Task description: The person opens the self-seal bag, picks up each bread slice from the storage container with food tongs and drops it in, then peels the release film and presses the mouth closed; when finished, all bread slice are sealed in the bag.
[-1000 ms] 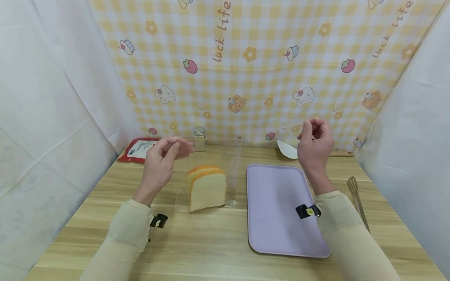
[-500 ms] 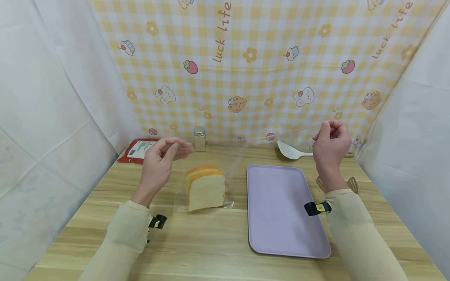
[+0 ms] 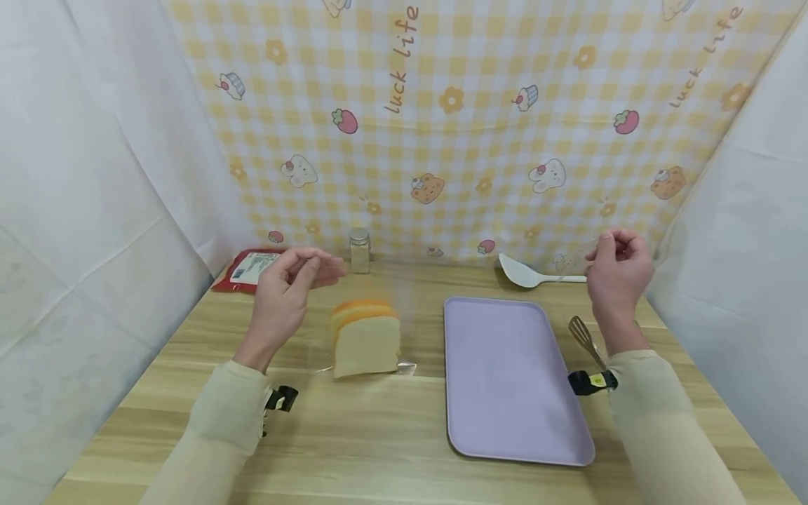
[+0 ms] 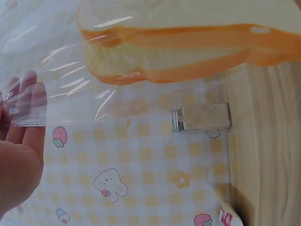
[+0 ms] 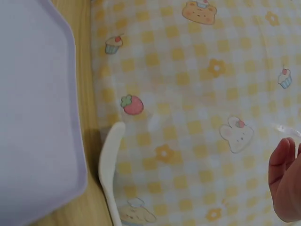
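Several slices of bread (image 3: 367,345) stand inside a clear plastic bag (image 3: 407,368) on the wooden table. My left hand (image 3: 284,305) pinches the bag's top edge between thumb and fingers, above and left of the bread. In the left wrist view the film (image 4: 70,70) stretches shiny from that hand (image 4: 21,155) over the bread slices (image 4: 178,40). Off to the right, my right hand (image 3: 621,280) is raised with thumb and fingers together, pinching a thin clear plastic strip (image 3: 564,261). A glint of that strip (image 5: 286,129) shows by the fingertips in the right wrist view.
A lilac tray (image 3: 505,379) lies right of the bread. Behind it rest a white spatula (image 3: 524,272) and, to its right, a slotted turner (image 3: 583,337). A small spice jar (image 3: 360,251) and a red packet (image 3: 243,272) stand at the back left, before a checked curtain (image 3: 467,140).
My right hand has moved right and slightly down, drawing the clear strip away from the bag. My left hand stays nearly in place; the bread has shifted slightly left in view.
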A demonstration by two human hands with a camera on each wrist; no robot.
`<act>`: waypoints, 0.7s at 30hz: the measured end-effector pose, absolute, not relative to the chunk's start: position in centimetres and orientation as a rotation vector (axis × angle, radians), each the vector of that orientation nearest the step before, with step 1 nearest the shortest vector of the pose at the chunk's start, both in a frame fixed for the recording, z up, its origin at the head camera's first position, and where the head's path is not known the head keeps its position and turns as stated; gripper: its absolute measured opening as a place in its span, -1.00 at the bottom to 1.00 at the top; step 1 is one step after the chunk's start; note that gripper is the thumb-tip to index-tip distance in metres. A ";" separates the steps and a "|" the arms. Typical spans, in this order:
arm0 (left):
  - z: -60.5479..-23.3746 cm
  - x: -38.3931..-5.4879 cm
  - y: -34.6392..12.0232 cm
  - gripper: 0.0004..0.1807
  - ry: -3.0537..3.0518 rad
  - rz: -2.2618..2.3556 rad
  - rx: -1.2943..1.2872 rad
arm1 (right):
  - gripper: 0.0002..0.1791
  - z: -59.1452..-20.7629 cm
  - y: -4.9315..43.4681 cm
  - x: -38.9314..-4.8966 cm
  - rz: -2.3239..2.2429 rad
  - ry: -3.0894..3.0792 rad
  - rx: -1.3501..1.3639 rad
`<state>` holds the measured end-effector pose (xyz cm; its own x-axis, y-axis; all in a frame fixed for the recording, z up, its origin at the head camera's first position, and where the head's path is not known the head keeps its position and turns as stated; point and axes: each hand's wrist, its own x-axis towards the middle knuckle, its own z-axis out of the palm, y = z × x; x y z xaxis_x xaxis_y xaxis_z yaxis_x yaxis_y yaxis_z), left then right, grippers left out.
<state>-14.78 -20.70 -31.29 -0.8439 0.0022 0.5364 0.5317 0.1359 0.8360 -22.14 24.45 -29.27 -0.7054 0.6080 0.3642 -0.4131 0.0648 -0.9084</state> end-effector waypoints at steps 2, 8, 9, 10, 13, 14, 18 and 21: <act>-31.3 -14.9 -20.7 -0.72 -2.011 -1.757 -0.522 | -0.84 -29.2 25.3 -21.4 1.737 -1.613 -0.153; -31.4 -15.1 -20.7 -0.74 -2.002 -1.770 -0.517 | -0.86 -28.3 28.3 -18.2 1.814 -1.666 -0.113; -31.5 -15.1 -20.7 -0.74 -2.004 -1.767 -0.516 | -0.87 -28.1 28.8 -17.5 1.830 -1.691 -0.116; -31.5 -15.1 -20.7 -0.74 -2.007 -1.764 -0.516 | -0.88 -28.0 29.4 -16.8 1.843 -1.725 -0.104; -31.5 -15.1 -20.7 -0.74 -2.005 -1.763 -0.515 | -0.90 -27.7 31.3 -14.7 1.851 -1.860 -0.018; -31.5 -15.1 -20.8 -0.74 -2.004 -1.762 -0.515 | -0.91 -27.7 31.8 -14.0 1.784 -1.963 -0.006; -31.5 -15.0 -20.8 -0.75 -1.993 -1.771 -0.518 | -0.94 -27.7 33.6 -11.6 1.454 -2.366 0.024; -31.5 -15.1 -20.8 -0.74 -1.988 -1.778 -0.520 | -0.90 -27.6 34.6 -10.0 1.247 -2.613 0.048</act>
<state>-15.09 -20.79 -31.50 -0.8414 -0.0017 0.5404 0.5369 0.1116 0.8363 -10.04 34.63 -27.60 -0.9695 0.0755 0.2334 -0.1340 0.6340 -0.7617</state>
